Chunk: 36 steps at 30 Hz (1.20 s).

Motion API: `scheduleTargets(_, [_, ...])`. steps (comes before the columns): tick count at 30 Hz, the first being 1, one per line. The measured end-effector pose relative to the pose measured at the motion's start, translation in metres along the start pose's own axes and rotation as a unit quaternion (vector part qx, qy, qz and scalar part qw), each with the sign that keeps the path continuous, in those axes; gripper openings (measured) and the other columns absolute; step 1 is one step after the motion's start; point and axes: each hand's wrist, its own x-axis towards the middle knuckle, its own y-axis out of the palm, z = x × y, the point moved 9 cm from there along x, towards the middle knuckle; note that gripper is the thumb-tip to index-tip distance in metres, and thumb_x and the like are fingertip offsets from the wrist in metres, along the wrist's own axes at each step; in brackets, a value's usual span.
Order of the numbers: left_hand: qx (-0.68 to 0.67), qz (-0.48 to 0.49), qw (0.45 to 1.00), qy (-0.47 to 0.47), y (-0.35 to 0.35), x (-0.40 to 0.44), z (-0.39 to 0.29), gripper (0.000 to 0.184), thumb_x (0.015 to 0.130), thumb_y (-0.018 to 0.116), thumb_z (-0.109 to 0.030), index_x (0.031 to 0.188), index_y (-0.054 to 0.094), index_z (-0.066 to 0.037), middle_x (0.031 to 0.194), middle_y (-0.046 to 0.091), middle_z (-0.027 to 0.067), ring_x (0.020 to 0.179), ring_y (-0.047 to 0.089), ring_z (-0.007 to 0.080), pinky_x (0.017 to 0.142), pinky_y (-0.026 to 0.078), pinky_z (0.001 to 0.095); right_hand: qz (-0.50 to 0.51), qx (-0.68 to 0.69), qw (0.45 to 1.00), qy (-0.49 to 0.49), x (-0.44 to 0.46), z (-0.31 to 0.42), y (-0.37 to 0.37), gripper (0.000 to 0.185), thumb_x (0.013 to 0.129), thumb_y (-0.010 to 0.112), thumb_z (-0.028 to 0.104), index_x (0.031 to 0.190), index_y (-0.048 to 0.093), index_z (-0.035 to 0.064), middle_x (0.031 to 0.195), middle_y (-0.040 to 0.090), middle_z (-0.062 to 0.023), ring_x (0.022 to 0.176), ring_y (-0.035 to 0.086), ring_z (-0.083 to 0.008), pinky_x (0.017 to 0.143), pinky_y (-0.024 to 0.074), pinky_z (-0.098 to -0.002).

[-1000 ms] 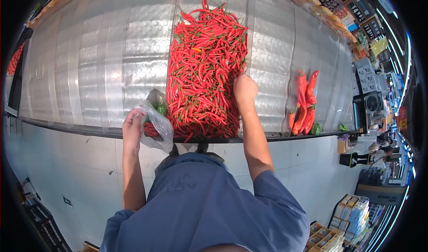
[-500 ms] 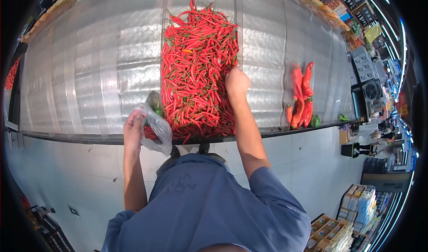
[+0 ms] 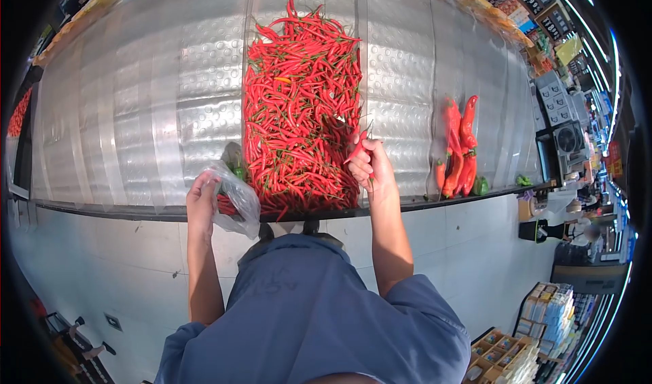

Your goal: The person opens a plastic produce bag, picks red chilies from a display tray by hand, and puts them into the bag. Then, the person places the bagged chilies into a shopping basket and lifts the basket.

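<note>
A long heap of small red chili peppers (image 3: 292,105) with green stems fills the middle strip of the display counter. My right hand (image 3: 370,163) is closed around a few red chilies (image 3: 358,149), just off the heap's right edge, palm turned up. At the counter's front edge, my left hand (image 3: 201,192) pinches the rim of a clear plastic bag (image 3: 241,200). The bag hangs beside the heap's lower left corner, and some red shows through it. Close behind the bag lies a green pepper (image 3: 238,170), partly covered.
Several larger red peppers (image 3: 462,146) lie on the right of the counter (image 3: 401,98), with a green pepper (image 3: 480,185) beside them. A dark rim (image 3: 122,212) runs along the front. Boxed goods (image 3: 506,357) stand behind at the lower right; a person (image 3: 587,234) is farther off.
My right hand has drawn back from the heap toward me and turned over, bringing out a few chilies. A pale gap now shows in the heap. My left hand and the bag have barely moved.
</note>
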Motion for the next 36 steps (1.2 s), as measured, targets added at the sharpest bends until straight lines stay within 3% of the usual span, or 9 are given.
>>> scheduleTargets(4, [0.005, 0.008, 1.0, 0.001, 0.005, 0.003, -0.001, 0.03, 0.099, 0.054, -0.011, 0.128, 0.059, -0.005, 0.106, 0.068, 0.0012, 0.049, 0.04, 0.0001, 0.041, 0.029, 0.0183, 0.08, 0.01, 0.997, -0.005, -0.007, -0.001, 0.015, 0.014, 0.094, 0.055, 0.016, 0.098, 0.057, 0.0029, 0.058, 0.039, 0.0035, 0.036, 0.031, -0.0061, 0.033, 0.0274, -0.0228])
scheduleTargets(16, [-0.003, -0.003, 1.0, 0.003, 0.006, 0.003, -0.001, 0.029, 0.098, 0.055, -0.009, 0.127, 0.059, -0.005, 0.104, 0.067, 0.0009, 0.049, 0.04, 0.0003, 0.042, 0.03, 0.0183, 0.0, -0.154, 0.985, -0.081, -0.016, 0.018, 0.006, 0.029, 0.107, 0.047, 0.031, 0.093, 0.054, 0.006, 0.066, 0.047, -0.002, 0.045, 0.036, -0.0084, 0.037, 0.0298, -0.0232])
scheduleTargets(19, [-0.014, 0.002, 1.0, 0.005, 0.004, 0.003, 0.0, 0.029, 0.097, 0.055, -0.009, 0.125, 0.059, -0.005, 0.104, 0.067, 0.001, 0.048, 0.04, 0.0004, 0.042, 0.03, 0.0182, -0.066, -0.158, 0.98, -0.105, -0.015, 0.023, -0.009, 0.024, 0.106, 0.051, 0.027, 0.103, 0.057, 0.0047, 0.062, 0.043, 0.0009, 0.047, 0.042, -0.0109, 0.045, 0.0498, -0.0282])
scheduleTargets(24, [-0.014, -0.008, 1.0, 0.004, 0.001, 0.002, 0.001, 0.027, 0.097, 0.055, -0.009, 0.124, 0.06, -0.005, 0.103, 0.068, 0.0009, 0.048, 0.039, 0.0002, 0.041, 0.029, 0.0182, -0.102, -0.225, 0.965, -0.088, 0.008, 0.039, -0.013, 0.017, 0.104, 0.053, 0.02, 0.107, 0.057, 0.004, 0.063, 0.043, 0.0017, 0.049, 0.048, -0.0112, 0.047, 0.0524, -0.0294])
scheduleTargets(28, [-0.013, -0.001, 1.0, 0.01, 0.004, 0.002, 0.001, 0.025, 0.098, 0.055, -0.01, 0.122, 0.061, -0.006, 0.102, 0.068, 0.0, 0.048, 0.039, -0.0003, 0.041, 0.029, 0.0179, -0.15, -0.532, 0.825, -0.118, 0.053, 0.063, -0.009, 0.019, 0.1, 0.057, 0.019, 0.104, 0.059, 0.0008, 0.066, 0.058, -0.0044, 0.054, 0.06, -0.0186, 0.052, 0.0518, -0.0355])
scheduleTargets(30, [-0.014, -0.001, 1.0, 0.009, 0.003, 0.002, 0.002, 0.025, 0.098, 0.055, -0.01, 0.122, 0.061, -0.007, 0.101, 0.069, -0.0004, 0.048, 0.039, -0.0003, 0.041, 0.029, 0.0179, -0.177, -0.835, 0.431, -0.292, 0.07, 0.071, 0.024, 0.026, 0.095, 0.064, 0.025, 0.096, 0.062, -0.0012, 0.077, 0.07, -0.0176, 0.068, 0.07, -0.0328, 0.062, 0.0561, -0.0435])
scheduleTargets(31, [-0.013, -0.003, 1.0, 0.008, 0.002, 0.002, 0.002, 0.024, 0.098, 0.055, -0.01, 0.122, 0.061, -0.007, 0.101, 0.069, -0.0008, 0.048, 0.039, -0.0003, 0.041, 0.029, 0.0178, -0.176, -0.835, 0.431, -0.293, 0.08, 0.068, 0.025, 0.026, 0.095, 0.064, 0.025, 0.096, 0.062, -0.0012, 0.077, 0.07, -0.0176, 0.068, 0.07, -0.0328, 0.062, 0.0561, -0.0435])
scheduleTargets(33, [-0.018, -0.002, 1.0, 0.012, 0.001, 0.001, 0.002, 0.024, 0.098, 0.055, -0.01, 0.121, 0.062, -0.007, 0.1, 0.069, -0.0011, 0.048, 0.039, -0.0005, 0.041, 0.029, 0.0178, -0.226, -0.897, 0.323, -0.198, 0.099, 0.061, 0.017, 0.027, 0.092, 0.066, 0.025, 0.094, 0.064, -0.001, 0.084, 0.071, -0.024, 0.08, 0.072, -0.038, 0.07, 0.0573, -0.0455])
scheduleTargets(36, [-0.024, -0.006, 1.0, 0.017, -0.003, -0.001, 0.0, 0.023, 0.099, 0.055, -0.01, 0.12, 0.062, -0.007, 0.099, 0.068, -0.0018, 0.048, 0.038, -0.0007, 0.041, 0.028, 0.0179, -0.268, -0.899, 0.312, -0.147, 0.106, 0.061, 0.013, 0.03, 0.09, 0.068, 0.028, 0.094, 0.064, -0.0017, 0.083, 0.072, -0.0222, 0.08, 0.072, -0.0375, 0.071, 0.0579, -0.0455])
